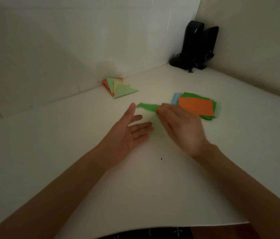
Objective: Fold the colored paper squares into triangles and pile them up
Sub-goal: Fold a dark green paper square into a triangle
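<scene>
So the whole setup is a plain white table shoved into a corner of white walls, and the light is pretty dim. Only one view here, the head cam looking down. Way back in the right corner sits a black device with some cables tangled at its base. There's a tiny dark speck on the tabletop, plus a strip of wood floor and some dark patterned fabric past the near edge. The folded triangles are fanned out in a pile at the far left, right against the wall, with the light green one on top pointing its tip to the right. The stack of squares lies on the right side, orange on top, green under it and a bit of blue poking out the back. The person's right hand is just beside that stack, pinching a green sheet at its fingertips. The sheet is motion-blurred, its long axis runs roughly left to right, and the free end points left. It ends just short of the left hand, which is spread, palm turned up, holding nothing. Can't tell if the sheet touches the table.
</scene>
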{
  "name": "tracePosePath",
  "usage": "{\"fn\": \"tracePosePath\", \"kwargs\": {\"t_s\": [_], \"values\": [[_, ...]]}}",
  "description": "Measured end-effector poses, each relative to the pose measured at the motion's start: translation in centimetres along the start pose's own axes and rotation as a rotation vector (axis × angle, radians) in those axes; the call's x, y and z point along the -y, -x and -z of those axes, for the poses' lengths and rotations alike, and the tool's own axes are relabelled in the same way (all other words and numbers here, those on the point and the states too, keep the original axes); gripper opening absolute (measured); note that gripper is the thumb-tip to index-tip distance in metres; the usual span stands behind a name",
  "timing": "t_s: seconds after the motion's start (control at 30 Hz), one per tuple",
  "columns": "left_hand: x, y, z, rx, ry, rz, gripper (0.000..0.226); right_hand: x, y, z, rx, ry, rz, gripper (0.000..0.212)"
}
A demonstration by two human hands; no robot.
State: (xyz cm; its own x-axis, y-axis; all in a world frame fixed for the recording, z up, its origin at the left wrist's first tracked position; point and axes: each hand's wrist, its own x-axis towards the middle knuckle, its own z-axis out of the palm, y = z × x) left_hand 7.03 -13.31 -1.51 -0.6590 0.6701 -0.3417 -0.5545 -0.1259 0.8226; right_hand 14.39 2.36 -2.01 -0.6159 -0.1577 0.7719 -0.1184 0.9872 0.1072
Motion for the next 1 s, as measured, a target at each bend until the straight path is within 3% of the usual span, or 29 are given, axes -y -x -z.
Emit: {"fn": "tracePosePath", "kwargs": {"t_s": [0.13, 0.23, 0.3, 0.43, 0.5, 0.57, 0.7, 0.87, 1.0], "values": [[0.5, 0.0, 1.4, 0.065, 0.216, -0.061, 0.048, 3.0, 0.6, -0.9, 0.05, -0.119, 0.207, 0.015], [0.6, -0.1, 1.5, 0.072, 0.204, -0.152, 0.035, 3.2, 0.8, -1.4, 0.078, -0.204, 0.168, 0.014], [0.5, -0.1, 1.4, 0.091, 0.185, -0.177, 0.031, 2.9, 0.9, -1.5, 0.07, -0.351, 0.018, 0.016], [0.2, 0.3, 1.1, 0.145, 0.093, -0.138, 0.02, 3.0, 0.3, -0.5, 0.08, -0.715, -0.486, 0.007], [0.4, 0.3, 0.9, 0.15, -0.038, -0.172, 0.034, 3.0, 0.1, -0.1, 0.098, -0.835, -0.643, 0.025], [0.8, 0.6, 0.7, 0.175, -0.151, -0.26, 0.037, 3.0, 0.0, 0.0, 0.097, -0.882, -0.687, 0.026], [1.3, 0.9, 0.7, 0.144, -0.216, -0.335, 0.018, 3.1, -0.1, 0.1, 0.074, -0.91, -0.726, 0.024], [1.4, 0.8, 0.8, 0.147, -0.218, -0.361, 0.016, 2.9, 0.1, -0.2, 0.063, -0.757, -0.753, 0.02], [1.4, 0.8, 0.8, 0.161, -0.194, -0.397, 0.021, 2.6, -0.4, 0.1, 0.16, -1.187, -1.092, 0.051]]}}
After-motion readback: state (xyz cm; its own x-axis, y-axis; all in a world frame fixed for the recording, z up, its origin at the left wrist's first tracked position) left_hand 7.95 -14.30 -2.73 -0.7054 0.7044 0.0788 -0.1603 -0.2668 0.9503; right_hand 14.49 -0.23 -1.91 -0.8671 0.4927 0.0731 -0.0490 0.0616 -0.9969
